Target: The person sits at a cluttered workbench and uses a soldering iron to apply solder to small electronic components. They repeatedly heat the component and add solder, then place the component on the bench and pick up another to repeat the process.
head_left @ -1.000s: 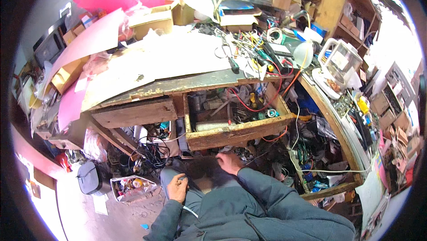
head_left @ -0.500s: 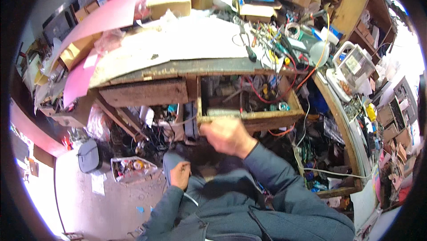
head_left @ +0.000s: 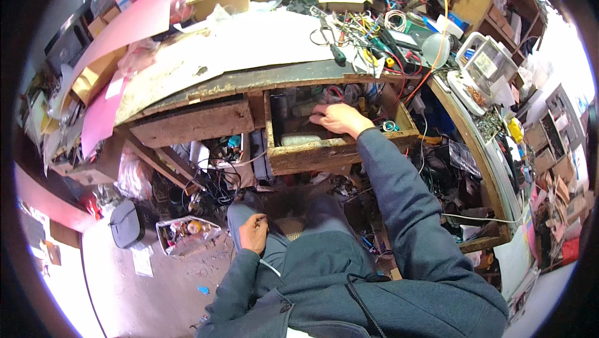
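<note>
My right hand reaches over the front board of an open wooden drawer. Its fingers point down and to the left among the loose parts inside, slightly bent and apart; I see nothing held in them. Near it in the drawer lie a pale, long piece along the front, a red wire behind the hand, and a roundish teal-and-white part at the right. My left hand rests on my left thigh with its fingers curled; whatever they may hold is hidden.
Above the drawer, the worktop carries a white sheet, cardboard boxes and tangled wires with tools. A closed drawer sits to the left. On the floor stand a box of scraps and a dark rounded case.
My right hand has moved from in front of the drawer's front board up and into the drawer. The left hand stays on the thigh. The whole view has shifted slightly.
</note>
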